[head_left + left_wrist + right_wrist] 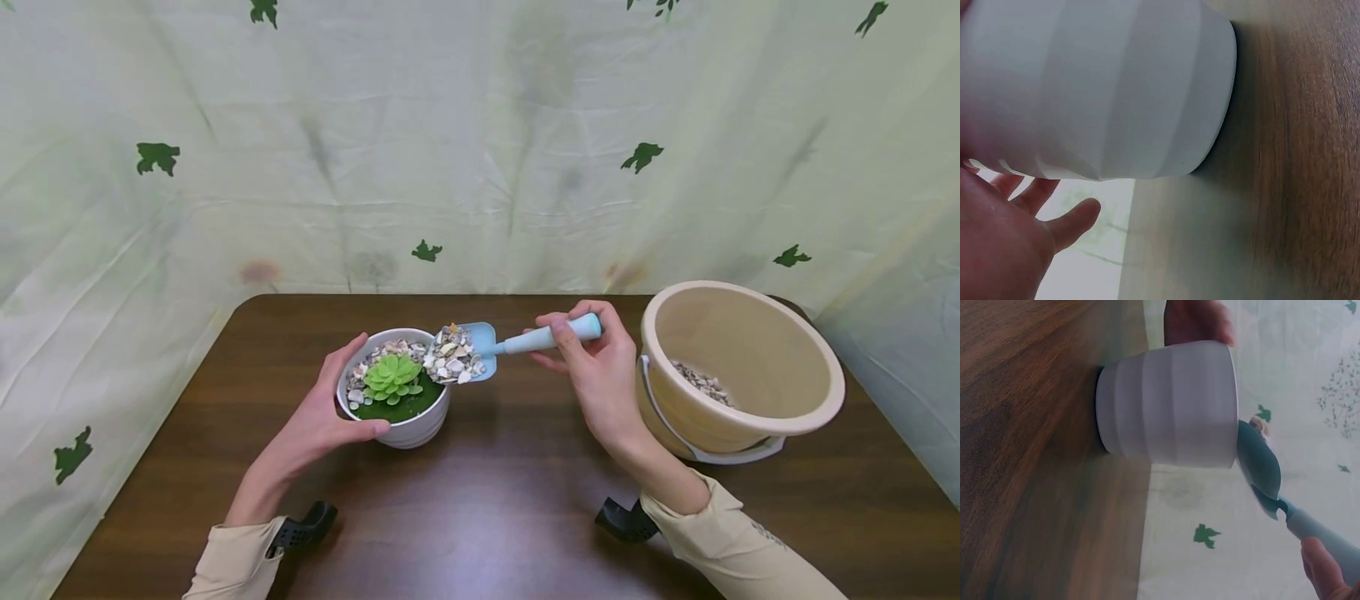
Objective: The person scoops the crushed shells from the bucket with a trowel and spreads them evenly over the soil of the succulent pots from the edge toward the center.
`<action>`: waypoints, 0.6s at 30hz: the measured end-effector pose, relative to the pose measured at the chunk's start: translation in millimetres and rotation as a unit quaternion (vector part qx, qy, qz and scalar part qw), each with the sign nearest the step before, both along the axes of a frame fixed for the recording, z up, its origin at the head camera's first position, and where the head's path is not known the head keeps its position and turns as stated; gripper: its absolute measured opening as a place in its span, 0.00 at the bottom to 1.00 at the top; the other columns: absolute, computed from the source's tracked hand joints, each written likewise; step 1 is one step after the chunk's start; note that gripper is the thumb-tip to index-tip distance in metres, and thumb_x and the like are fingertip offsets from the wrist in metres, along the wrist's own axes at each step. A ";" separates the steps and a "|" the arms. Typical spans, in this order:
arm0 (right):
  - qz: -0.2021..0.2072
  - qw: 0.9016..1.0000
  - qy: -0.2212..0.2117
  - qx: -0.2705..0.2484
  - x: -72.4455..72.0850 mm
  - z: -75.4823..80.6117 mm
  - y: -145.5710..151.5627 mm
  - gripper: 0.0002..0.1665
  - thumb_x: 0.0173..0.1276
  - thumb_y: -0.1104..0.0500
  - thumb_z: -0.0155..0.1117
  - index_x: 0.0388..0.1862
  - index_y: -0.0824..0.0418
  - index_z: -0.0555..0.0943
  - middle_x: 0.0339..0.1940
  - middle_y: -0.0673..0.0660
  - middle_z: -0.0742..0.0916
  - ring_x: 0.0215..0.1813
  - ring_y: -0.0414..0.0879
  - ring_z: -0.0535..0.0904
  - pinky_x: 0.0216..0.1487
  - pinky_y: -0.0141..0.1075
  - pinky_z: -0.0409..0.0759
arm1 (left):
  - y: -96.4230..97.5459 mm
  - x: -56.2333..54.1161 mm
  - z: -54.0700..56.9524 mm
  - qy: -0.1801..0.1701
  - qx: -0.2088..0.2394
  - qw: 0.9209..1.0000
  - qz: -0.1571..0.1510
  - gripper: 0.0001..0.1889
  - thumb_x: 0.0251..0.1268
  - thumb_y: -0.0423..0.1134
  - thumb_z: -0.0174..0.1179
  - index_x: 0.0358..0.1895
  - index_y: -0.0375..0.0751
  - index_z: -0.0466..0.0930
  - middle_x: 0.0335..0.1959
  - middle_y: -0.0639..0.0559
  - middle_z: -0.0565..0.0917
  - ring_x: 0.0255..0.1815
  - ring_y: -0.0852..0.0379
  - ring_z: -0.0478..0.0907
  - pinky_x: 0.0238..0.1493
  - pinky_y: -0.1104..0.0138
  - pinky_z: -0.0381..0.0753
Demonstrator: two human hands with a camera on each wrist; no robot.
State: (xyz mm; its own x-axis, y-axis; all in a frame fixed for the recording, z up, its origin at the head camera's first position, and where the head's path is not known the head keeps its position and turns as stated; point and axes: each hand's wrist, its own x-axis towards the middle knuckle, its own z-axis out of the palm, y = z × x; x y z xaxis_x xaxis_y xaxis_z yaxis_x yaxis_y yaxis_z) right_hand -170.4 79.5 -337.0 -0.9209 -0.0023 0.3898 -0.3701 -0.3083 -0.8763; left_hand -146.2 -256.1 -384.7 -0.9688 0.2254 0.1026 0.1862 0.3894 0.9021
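Note:
A white ribbed flowerpot [412,432] stands on the table, holding a green succulent [392,377], pebbles along its far and left side and green moss-like cover at the near right. My left hand [324,414] holds the pot from the left, thumb at the near rim, fingers round the far side. From the right, my right hand [606,379] grips the handle of a light blue hand shovel [536,340]. Small mixed pebbles [453,357] fill its blade. In the right wrist view, the blade [1259,459] tilts over the pot's rim, its tip right at the edge.
A beige bucket [675,429] with a grey handle stands at the right of the brown table [480,517]. More pebbles [703,383] lie on its bottom. A pale curtain [465,150] with green leaf shapes hangs behind the table's back edge and along both sides.

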 end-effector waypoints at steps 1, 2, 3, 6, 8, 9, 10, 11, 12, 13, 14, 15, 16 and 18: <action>-0.001 1.000 0.000 0.001 0.3 0.3 0.0 0.12 0.72 0.65 0.60 0.45 0.68 0.67 0.43 0.66 0.85 0.46 0.63 0.85 0.42 0.51 0.82 | 0.0 0.2 0.2 0.003 -0.013 1.000 0.003 0.56 0.48 0.37 0.75 0.79 0.56 0.48 0.72 0.48 0.55 0.68 0.48 0.57 0.57 0.69 0.65; -0.002 1.000 -0.002 0.001 0.6 0.7 -0.2 0.12 0.72 0.65 0.60 0.45 0.68 0.67 0.43 0.66 0.85 0.46 0.63 0.84 0.42 0.51 0.82 | -0.2 0.6 0.4 0.001 -0.017 1.000 0.003 0.56 0.49 0.38 0.75 0.79 0.55 0.48 0.72 0.48 0.55 0.68 0.49 0.57 0.57 0.69 0.65; -0.003 1.000 -0.002 0.003 1.0 1.0 -0.2 0.13 0.72 0.65 0.60 0.45 0.69 0.67 0.43 0.66 0.85 0.46 0.63 0.84 0.42 0.51 0.82 | -0.6 0.9 0.6 -0.004 -0.008 1.000 -0.001 0.55 0.49 0.37 0.75 0.79 0.55 0.47 0.73 0.47 0.55 0.68 0.48 0.57 0.57 0.69 0.65; -0.007 1.000 -0.004 0.007 2.1 1.6 0.0 0.13 0.72 0.65 0.61 0.45 0.69 0.67 0.43 0.66 0.85 0.46 0.62 0.85 0.42 0.51 0.82 | -2.0 1.2 1.3 -0.022 0.036 0.999 -0.023 0.54 0.52 0.34 0.72 0.79 0.53 0.45 0.75 0.45 0.53 0.68 0.45 0.57 0.56 0.72 0.67; -0.009 1.000 -0.003 0.010 2.8 1.9 0.0 0.13 0.72 0.65 0.60 0.46 0.69 0.67 0.43 0.66 0.85 0.46 0.62 0.85 0.42 0.51 0.82 | -3.5 1.3 1.4 -0.035 0.064 0.997 -0.033 0.53 0.54 0.32 0.69 0.79 0.53 0.45 0.75 0.45 0.52 0.68 0.45 0.57 0.55 0.74 0.69; -0.010 1.000 -0.003 0.010 3.1 2.0 -0.1 0.13 0.72 0.66 0.60 0.46 0.69 0.67 0.43 0.66 0.85 0.46 0.62 0.85 0.42 0.50 0.82 | -4.0 1.3 1.4 -0.038 0.073 0.996 -0.036 0.52 0.54 0.31 0.69 0.79 0.52 0.45 0.75 0.44 0.53 0.68 0.44 0.57 0.55 0.74 0.69; -0.011 1.000 -0.002 0.011 3.3 2.1 -0.2 0.13 0.72 0.66 0.60 0.46 0.69 0.67 0.43 0.66 0.86 0.45 0.62 0.85 0.42 0.50 0.82 | -4.4 1.1 1.4 -0.036 0.074 0.996 -0.037 0.52 0.54 0.31 0.69 0.79 0.52 0.45 0.75 0.43 0.53 0.68 0.44 0.58 0.55 0.74 0.69; -0.011 1.000 -0.002 0.010 3.6 2.3 -0.4 0.13 0.72 0.66 0.60 0.46 0.69 0.67 0.43 0.66 0.86 0.45 0.62 0.85 0.42 0.50 0.82 | -4.7 1.0 1.3 -0.033 0.073 0.996 -0.036 0.52 0.54 0.31 0.69 0.79 0.52 0.46 0.75 0.43 0.54 0.68 0.45 0.58 0.55 0.74 0.69; -0.012 1.000 -0.001 0.010 3.8 2.4 -0.6 0.13 0.72 0.66 0.60 0.46 0.69 0.67 0.43 0.66 0.86 0.45 0.62 0.85 0.42 0.50 0.82 | -5.1 0.9 1.1 -0.032 0.073 0.996 -0.034 0.52 0.54 0.31 0.69 0.79 0.53 0.46 0.75 0.44 0.54 0.68 0.45 0.58 0.55 0.74 0.69; -0.012 1.000 0.000 0.010 3.9 2.5 -0.9 0.13 0.72 0.66 0.60 0.46 0.69 0.67 0.43 0.66 0.85 0.45 0.62 0.85 0.42 0.50 0.82 | -5.3 0.8 0.8 -0.030 0.071 0.996 -0.033 0.52 0.53 0.31 0.69 0.79 0.54 0.47 0.74 0.44 0.55 0.68 0.46 0.59 0.55 0.74 0.69; -0.013 1.000 0.000 0.009 4.1 2.6 -1.2 0.13 0.72 0.65 0.60 0.46 0.69 0.67 0.43 0.66 0.85 0.45 0.62 0.85 0.42 0.51 0.82 | -5.4 0.7 0.5 -0.028 0.070 0.997 -0.031 0.52 0.53 0.31 0.70 0.79 0.55 0.47 0.74 0.45 0.56 0.68 0.46 0.59 0.56 0.74 0.69; -0.015 1.000 0.000 0.008 4.3 2.6 -1.5 0.13 0.71 0.65 0.61 0.46 0.69 0.67 0.43 0.66 0.85 0.45 0.62 0.85 0.42 0.50 0.82 | -5.3 0.7 0.2 -0.025 0.068 0.997 -0.029 0.53 0.52 0.31 0.70 0.79 0.56 0.48 0.74 0.45 0.56 0.68 0.46 0.59 0.56 0.74 0.68; -0.016 1.000 0.000 0.008 4.4 2.7 -1.8 0.13 0.71 0.65 0.61 0.46 0.69 0.67 0.44 0.66 0.85 0.45 0.62 0.85 0.42 0.50 0.82 | -5.3 0.5 -0.3 -0.021 0.064 0.997 -0.026 0.53 0.51 0.31 0.71 0.78 0.57 0.48 0.74 0.46 0.56 0.68 0.46 0.59 0.57 0.74 0.67; -0.020 1.000 0.001 0.007 4.6 2.6 -2.5 0.13 0.71 0.65 0.61 0.46 0.69 0.67 0.44 0.68 0.85 0.44 0.62 0.85 0.42 0.50 0.82 | -4.9 0.3 -1.3 -0.011 0.048 0.999 -0.018 0.54 0.50 0.32 0.73 0.78 0.60 0.48 0.74 0.48 0.57 0.69 0.48 0.58 0.58 0.74 0.65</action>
State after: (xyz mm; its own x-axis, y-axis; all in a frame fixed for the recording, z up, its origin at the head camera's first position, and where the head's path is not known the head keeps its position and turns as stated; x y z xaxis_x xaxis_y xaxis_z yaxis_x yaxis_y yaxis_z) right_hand -165.8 77.0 -334.4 -0.9200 0.0282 0.3909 -0.3826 -0.2814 -0.8800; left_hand -145.9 -261.0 -386.0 -0.9625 0.2505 0.1037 0.1777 0.2943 0.9390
